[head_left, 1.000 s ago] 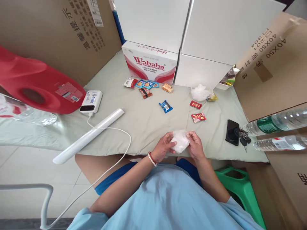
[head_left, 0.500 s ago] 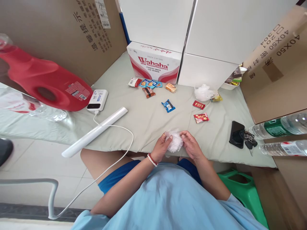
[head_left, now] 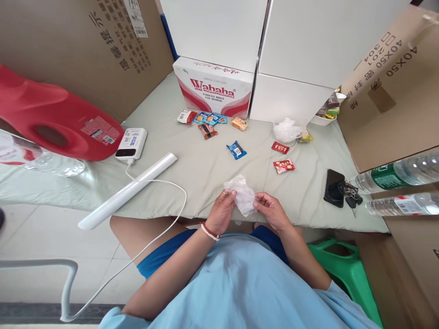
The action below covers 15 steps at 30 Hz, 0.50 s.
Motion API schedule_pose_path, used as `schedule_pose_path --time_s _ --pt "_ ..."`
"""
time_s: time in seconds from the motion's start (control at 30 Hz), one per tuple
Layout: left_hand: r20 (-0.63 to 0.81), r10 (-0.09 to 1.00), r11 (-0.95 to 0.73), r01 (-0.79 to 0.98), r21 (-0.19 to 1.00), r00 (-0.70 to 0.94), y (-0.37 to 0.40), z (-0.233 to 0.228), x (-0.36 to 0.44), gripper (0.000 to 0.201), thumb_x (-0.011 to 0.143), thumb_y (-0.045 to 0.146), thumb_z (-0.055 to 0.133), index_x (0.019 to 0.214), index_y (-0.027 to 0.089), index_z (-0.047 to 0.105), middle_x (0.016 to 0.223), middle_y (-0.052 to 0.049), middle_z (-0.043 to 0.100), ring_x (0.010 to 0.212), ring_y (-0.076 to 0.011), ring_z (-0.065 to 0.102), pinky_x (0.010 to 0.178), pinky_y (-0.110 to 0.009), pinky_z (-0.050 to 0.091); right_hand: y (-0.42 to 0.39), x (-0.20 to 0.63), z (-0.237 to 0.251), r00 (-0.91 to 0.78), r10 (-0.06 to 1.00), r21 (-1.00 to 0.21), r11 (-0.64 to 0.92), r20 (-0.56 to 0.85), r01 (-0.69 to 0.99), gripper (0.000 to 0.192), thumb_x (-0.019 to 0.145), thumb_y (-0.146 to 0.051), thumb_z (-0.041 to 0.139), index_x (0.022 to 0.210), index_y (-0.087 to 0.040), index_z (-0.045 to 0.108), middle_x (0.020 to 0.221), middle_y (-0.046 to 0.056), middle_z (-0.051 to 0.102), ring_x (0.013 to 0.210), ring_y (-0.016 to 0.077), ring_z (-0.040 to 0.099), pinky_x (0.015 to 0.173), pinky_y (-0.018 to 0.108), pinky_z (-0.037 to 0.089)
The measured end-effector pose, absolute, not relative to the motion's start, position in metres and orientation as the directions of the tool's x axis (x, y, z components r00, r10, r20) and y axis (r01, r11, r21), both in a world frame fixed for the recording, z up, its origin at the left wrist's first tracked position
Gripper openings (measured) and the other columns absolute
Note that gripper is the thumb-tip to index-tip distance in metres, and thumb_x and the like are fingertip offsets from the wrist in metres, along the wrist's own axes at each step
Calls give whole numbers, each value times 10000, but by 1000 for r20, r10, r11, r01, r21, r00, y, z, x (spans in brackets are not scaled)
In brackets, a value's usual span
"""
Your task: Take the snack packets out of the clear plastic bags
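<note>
At the near edge of the bench [head_left: 206, 173], the left hand [head_left: 222, 211] and right hand [head_left: 270, 211] pinched a crumpled clear plastic bag [head_left: 242, 194] between them, flimsy, weightless-looking, likely slippery, best gripped by its edges.

Thin crinkled translucent plastic bag [head_left: 241, 194] in the fingers, matt grey-green cloth cover [head_left: 206, 169] under it, glossy foil snack packets [head_left: 236, 150] scattered, shiny red plastic jug [head_left: 55, 121], plain brown cardboard box [head_left: 85, 50].

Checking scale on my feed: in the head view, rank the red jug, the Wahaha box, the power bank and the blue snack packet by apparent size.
1. red jug, though nearest the camera and cut off
2. Wahaha box
3. power bank
4. blue snack packet
</note>
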State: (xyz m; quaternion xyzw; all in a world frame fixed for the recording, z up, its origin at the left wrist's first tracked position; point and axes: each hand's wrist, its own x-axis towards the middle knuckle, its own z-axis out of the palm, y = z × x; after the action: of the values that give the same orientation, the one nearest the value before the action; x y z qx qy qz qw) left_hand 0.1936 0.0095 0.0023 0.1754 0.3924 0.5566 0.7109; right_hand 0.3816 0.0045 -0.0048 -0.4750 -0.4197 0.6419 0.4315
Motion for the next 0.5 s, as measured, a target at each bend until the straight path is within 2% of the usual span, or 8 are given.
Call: schedule_pose_path --time_s 0.1,0.2,0.27,0.33,0.4,0.43,0.5 --pt "-390 913 355 -705 614 120 8 4 189 291 789 367 846 997 218 707 1077 -30 752 1068 -217 691 929 -356 536 3 384 -4 -240 936 -941 -298 -257 -158 352 788 -413 852 1092 -271 747 902 10 670 774 157 577 687 282 501" --pt "-409 897 390 -738 550 169 5 6 188 298 806 357 835 1027 218 693 1087 -40 756 1080 -233 701 934 -381 556 2 379 -4 -314 917 -934 -309 -244 -176 669 723 -352 910 1335 -359 640 1165 23 635 903 164 599 773 297 538" --pt "-409 889 417 -733 537 205 4 6 189 333 805 371 837 1057 212 690 1055 -45 760 1037 -235 718 911 -385 571 3 373 -3 -378 899 -941 -299 -223 -157 831 680 -322 938 1415 -409 559 1322 32 563 935 164 598 781 308 554" --pt "-419 883 430 -723 540 212 3 5 189 355 797 373 844 1072 207 693 1017 -39 761 982 -223 728 890 -375 580 4 366 -3 -428 886 -962 -249 -179 -112 710 701 -337 924 1337 -383 610 1381 43 526 947 169 599 766 307 550" --pt "-440 881 418 -720 554 173 4 2 185 343 794 363 847 1061 205 699 1005 -31 762 946 -201 728 872 -346 582 4 361 -1 -432 894 -984 -162 -117 -69 416 726 -364 905 1079 -301 696 1344 43 553 967 176 598 773 301 533" --pt "-451 880 410 -718 563 149 5 1 182 332 799 361 844 1057 208 702 1011 -29 763 940 -190 726 864 -331 581 3 359 0 -428 899 -990 -132 -95 -57 329 722 -377 906 938 -263 685 1287 41 584 960 178 598 770 296 523" --pt "-463 880 388 -722 573 106 7 -2 172 304 810 367 835 1040 219 703 1018 -21 766 938 -174 723 852 -306 581 2 362 4 -435 893 -988 -145 -110 -47 340 725 -408 900 794 -231 619 1105 28 645 879 170 598 725 284 506"
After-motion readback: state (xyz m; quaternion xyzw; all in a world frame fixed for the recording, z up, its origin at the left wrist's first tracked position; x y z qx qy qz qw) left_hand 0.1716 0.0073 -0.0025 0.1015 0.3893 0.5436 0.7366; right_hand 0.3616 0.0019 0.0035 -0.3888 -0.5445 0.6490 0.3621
